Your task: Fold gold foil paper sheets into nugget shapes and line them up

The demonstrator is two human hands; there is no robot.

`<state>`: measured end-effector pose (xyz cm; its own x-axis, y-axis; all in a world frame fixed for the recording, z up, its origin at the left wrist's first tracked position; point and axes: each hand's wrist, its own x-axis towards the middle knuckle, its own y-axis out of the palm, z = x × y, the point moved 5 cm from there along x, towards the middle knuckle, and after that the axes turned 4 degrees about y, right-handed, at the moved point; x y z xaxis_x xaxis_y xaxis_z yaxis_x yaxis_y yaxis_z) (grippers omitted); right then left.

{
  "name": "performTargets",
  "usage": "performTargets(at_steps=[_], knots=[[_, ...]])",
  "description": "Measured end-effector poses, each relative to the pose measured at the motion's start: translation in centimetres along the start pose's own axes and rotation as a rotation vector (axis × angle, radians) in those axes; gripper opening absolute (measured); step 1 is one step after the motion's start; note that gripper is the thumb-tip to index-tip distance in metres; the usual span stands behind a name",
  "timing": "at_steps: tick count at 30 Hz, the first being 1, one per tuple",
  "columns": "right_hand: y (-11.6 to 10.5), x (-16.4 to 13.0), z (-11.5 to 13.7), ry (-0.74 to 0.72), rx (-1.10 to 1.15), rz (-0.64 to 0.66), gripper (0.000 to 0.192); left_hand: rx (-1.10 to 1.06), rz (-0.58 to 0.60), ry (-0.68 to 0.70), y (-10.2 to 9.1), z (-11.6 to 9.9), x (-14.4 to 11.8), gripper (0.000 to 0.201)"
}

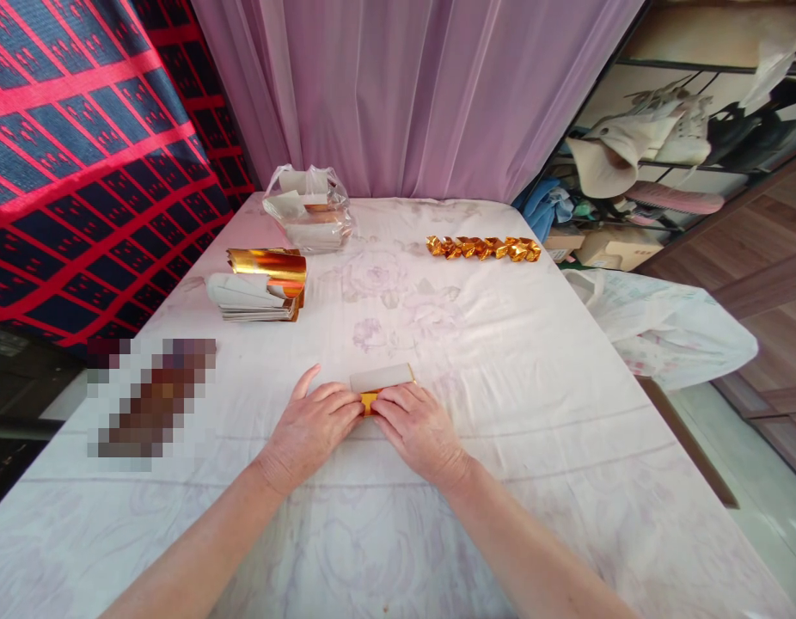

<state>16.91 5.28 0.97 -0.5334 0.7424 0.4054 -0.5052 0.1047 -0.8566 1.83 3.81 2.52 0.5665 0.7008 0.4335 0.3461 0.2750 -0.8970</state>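
A: Where is the sheet being worked?

B: Low centre of the frame, on the white floral tablecloth (533, 361). It is a small gold foil paper (380, 379), pale backing side up, with a gold edge showing at its near side. The left hand (311, 427) and right hand (420, 427) lie flat beside each other, fingertips meeting on that near edge and pressing it to the cloth.

A: Are they clamped on it?

B: Pressing rather than pinching, I'd say; the fingers are together and bent down over the fold, though the thumbs are hidden, so I can't be certain.

A: How would it handle?

B: Very light, thin, easily creased and probably slick on the foil face. Best held at the edges or corners.

A: What else?

B: A stack of foil sheets (262, 288) at left centre, a clear plastic bag (308, 211) behind it, and a row of folded gold pieces (483, 248) at upper right.
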Motion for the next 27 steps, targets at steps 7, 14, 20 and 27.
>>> performTargets(at_steps=[7, 14, 20, 27], knots=[[0.1, -0.6, 0.6, 0.039, -0.111, -0.002, 0.011, -0.025, -0.04, -0.113, -0.1, -1.5, 0.1, 0.022], [-0.7, -1.8, 1.0, 0.045, -0.116, 0.014, 0.013, -0.142, -0.017, -0.178, 0.0, -2.2, -1.0, 0.013], [-1.2, -2.4, 1.2, 0.082, -0.019, 0.038, 0.013, -0.143, 0.029, -0.207, 0.0, -1.7, -1.5, 0.012], [-1.4, -2.3, 1.1, 0.137, 0.032, 0.005, 0.015, -0.164, 0.032, -0.237, 0.0, -1.6, -1.5, 0.012]])
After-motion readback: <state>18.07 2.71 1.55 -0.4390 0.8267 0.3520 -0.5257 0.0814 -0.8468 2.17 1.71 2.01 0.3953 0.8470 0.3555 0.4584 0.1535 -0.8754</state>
